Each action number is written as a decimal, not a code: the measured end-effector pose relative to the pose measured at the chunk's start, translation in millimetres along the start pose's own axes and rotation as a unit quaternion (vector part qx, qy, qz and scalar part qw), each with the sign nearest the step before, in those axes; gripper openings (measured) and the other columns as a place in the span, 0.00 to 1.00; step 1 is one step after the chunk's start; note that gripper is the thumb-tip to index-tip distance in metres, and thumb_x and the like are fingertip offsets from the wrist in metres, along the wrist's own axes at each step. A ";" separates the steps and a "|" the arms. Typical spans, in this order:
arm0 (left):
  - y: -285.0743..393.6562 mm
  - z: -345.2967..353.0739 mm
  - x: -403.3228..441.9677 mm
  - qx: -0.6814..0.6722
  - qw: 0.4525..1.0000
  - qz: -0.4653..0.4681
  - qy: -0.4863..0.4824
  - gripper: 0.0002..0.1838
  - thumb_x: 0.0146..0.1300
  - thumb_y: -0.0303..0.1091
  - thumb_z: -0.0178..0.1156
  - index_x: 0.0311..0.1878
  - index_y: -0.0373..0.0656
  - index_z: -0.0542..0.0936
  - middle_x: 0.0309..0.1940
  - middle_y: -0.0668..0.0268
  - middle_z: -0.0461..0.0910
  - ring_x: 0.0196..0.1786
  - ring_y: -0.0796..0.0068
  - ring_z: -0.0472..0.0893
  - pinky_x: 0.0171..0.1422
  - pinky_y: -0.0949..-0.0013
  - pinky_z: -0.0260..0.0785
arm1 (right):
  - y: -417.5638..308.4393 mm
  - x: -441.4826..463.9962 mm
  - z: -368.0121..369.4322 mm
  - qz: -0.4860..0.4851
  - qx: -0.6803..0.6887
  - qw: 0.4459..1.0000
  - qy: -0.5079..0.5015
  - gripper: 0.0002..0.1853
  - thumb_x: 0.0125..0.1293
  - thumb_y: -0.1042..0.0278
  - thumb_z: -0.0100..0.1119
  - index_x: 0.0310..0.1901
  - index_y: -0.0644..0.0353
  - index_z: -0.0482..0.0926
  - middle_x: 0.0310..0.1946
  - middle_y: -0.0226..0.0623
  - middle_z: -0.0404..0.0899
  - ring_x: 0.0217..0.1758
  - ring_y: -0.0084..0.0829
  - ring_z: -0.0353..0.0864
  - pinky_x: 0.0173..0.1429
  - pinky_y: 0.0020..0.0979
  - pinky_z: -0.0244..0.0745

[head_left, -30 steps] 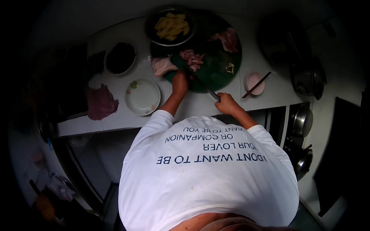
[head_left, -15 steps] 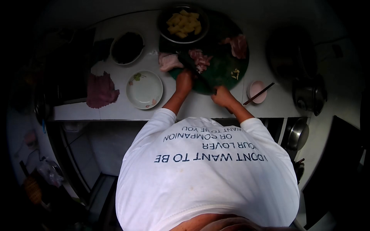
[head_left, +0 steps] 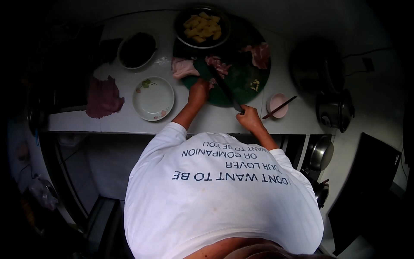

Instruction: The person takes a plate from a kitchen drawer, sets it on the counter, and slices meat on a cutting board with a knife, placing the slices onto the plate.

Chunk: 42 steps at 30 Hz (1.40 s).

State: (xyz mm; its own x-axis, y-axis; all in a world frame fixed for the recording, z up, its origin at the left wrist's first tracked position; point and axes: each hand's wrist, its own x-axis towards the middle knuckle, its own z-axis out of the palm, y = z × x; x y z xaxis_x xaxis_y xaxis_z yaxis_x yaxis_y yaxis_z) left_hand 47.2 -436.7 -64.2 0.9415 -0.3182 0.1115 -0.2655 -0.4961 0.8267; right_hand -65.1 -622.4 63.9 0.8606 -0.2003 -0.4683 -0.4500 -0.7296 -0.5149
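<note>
My right hand [head_left: 249,118] is closed round the handle of a dark-bladed kitchen knife [head_left: 226,90]. The blade slants up and left across the round green cutting board [head_left: 241,77], its tip by a pile of cut raw meat [head_left: 219,66]. At the board's near left edge, my left hand [head_left: 199,91] is curled in, with its fingers on a small piece of meat [head_left: 212,82]; the fingertips are partly hidden. Just above that hand lies a pale slab of meat [head_left: 184,68]. Another piece of raw meat [head_left: 259,55] rests at the board's right side.
A metal bowl of yellow chunks [head_left: 202,27] stands on the board's far edge, and garlic-like bits [head_left: 255,85] lie at its right. Around it are a floral plate [head_left: 153,101], a dark-filled bowl [head_left: 137,51], a purple cloth [head_left: 105,97], a pink bowl [head_left: 277,106] with chopsticks, and a pot [head_left: 334,110].
The knife has moved away from my left hand, and its blade now shows plainly between the hands. My hands are farther apart. The whole view has shifted slightly.
</note>
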 end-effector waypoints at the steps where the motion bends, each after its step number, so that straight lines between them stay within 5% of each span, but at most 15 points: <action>1: 0.5 1.4 -0.2 0.013 1.000 -0.003 0.003 0.05 0.56 0.29 0.61 0.32 0.38 0.81 0.33 0.49 0.78 0.39 0.46 0.79 0.43 0.54 0.71 | -2.4 -3.3 -0.5 0.002 0.002 1.000 -0.001 0.16 0.49 0.69 0.54 0.39 0.68 0.79 0.31 0.60 0.79 0.39 0.57 0.79 0.43 0.43 0.74; 7: 12.9 -7.0 3.6 0.028 0.998 -0.049 -0.012 0.06 0.55 0.31 0.62 0.33 0.39 0.80 0.35 0.50 0.79 0.39 0.47 0.79 0.42 0.54 0.72 | -3.7 -9.1 -2.1 0.024 -0.028 0.998 -0.041 0.17 0.49 0.68 0.55 0.41 0.68 0.80 0.30 0.59 0.79 0.38 0.56 0.79 0.44 0.43 0.75; 13: 5.6 1.8 0.4 0.032 0.999 0.001 -0.004 0.07 0.52 0.30 0.63 0.35 0.41 0.80 0.35 0.52 0.79 0.38 0.48 0.80 0.41 0.54 0.72 | 0.9 10.1 5.1 0.019 -0.101 0.993 -0.057 0.17 0.51 0.67 0.57 0.42 0.66 0.81 0.36 0.58 0.80 0.44 0.54 0.80 0.51 0.43 0.75; 16: -7.0 11.3 -7.9 0.103 0.988 0.082 -0.075 0.08 0.50 0.29 0.63 0.36 0.43 0.80 0.35 0.55 0.79 0.37 0.51 0.80 0.40 0.55 0.73 | -7.8 28.1 13.6 0.004 -0.112 0.993 -0.043 0.17 0.51 0.67 0.57 0.43 0.66 0.81 0.38 0.57 0.81 0.46 0.54 0.80 0.52 0.43 0.75; 22: 11.9 -3.3 -15.8 0.108 0.988 0.067 -0.086 0.08 0.49 0.28 0.62 0.35 0.45 0.81 0.35 0.56 0.79 0.37 0.54 0.80 0.40 0.56 0.73 | 3.6 36.3 22.8 0.008 -0.055 0.998 -0.022 0.17 0.52 0.66 0.58 0.42 0.66 0.80 0.38 0.57 0.81 0.46 0.53 0.80 0.52 0.42 0.75; 31: -3.0 -34.4 -20.7 -0.033 0.998 -0.050 0.007 0.03 0.52 0.29 0.62 0.30 0.42 0.79 0.28 0.55 0.80 0.31 0.55 0.81 0.35 0.59 0.72 | -3.0 25.6 12.9 0.013 -0.065 0.997 -0.025 0.15 0.51 0.67 0.59 0.38 0.68 0.80 0.36 0.59 0.80 0.44 0.54 0.80 0.49 0.42 0.75; 34: 7.7 -49.2 -24.5 -0.069 0.992 -0.095 -0.033 0.04 0.54 0.29 0.63 0.28 0.40 0.79 0.25 0.59 0.81 0.28 0.66 0.82 0.33 0.67 0.72 | -1.0 23.1 16.4 0.003 -0.048 0.999 -0.009 0.14 0.50 0.68 0.59 0.37 0.69 0.80 0.35 0.59 0.80 0.43 0.55 0.80 0.48 0.42 0.75; 37: 40.2 -75.7 -20.4 -0.287 0.922 -0.220 -0.139 0.04 0.58 0.29 0.62 0.30 0.38 0.79 0.28 0.64 0.82 0.31 0.78 0.80 0.35 0.75 0.71 | 1.3 20.3 16.2 0.000 -0.029 1.000 0.004 0.15 0.49 0.68 0.59 0.37 0.69 0.80 0.34 0.59 0.80 0.43 0.55 0.80 0.48 0.42 0.75; 40: 47.4 -77.0 -14.0 -0.510 0.829 -0.182 -0.143 0.02 0.60 0.25 0.58 0.35 0.38 0.78 0.31 0.67 0.80 0.29 0.82 0.73 0.35 0.78 0.67 | 7.7 23.7 15.3 0.008 -0.007 1.000 -0.009 0.16 0.49 0.67 0.59 0.39 0.69 0.80 0.34 0.59 0.80 0.42 0.55 0.80 0.47 0.41 0.75; 42: 41.5 -66.2 0.7 -0.504 0.831 -0.189 -0.137 0.04 0.61 0.25 0.58 0.39 0.39 0.78 0.33 0.67 0.80 0.31 0.83 0.75 0.37 0.78 0.68 | 9.8 25.6 13.6 0.019 0.009 1.000 -0.015 0.17 0.49 0.67 0.59 0.40 0.69 0.80 0.34 0.60 0.79 0.42 0.54 0.80 0.46 0.41 0.75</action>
State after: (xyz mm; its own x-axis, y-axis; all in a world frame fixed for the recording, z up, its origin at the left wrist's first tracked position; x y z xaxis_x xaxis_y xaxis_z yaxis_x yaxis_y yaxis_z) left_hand 50.6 -404.0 6.6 0.7980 -0.5350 -0.2775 0.4787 0.2830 0.8311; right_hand -50.7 -625.8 37.1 0.8355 -0.2071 -0.5090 -0.4865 -0.7096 -0.5097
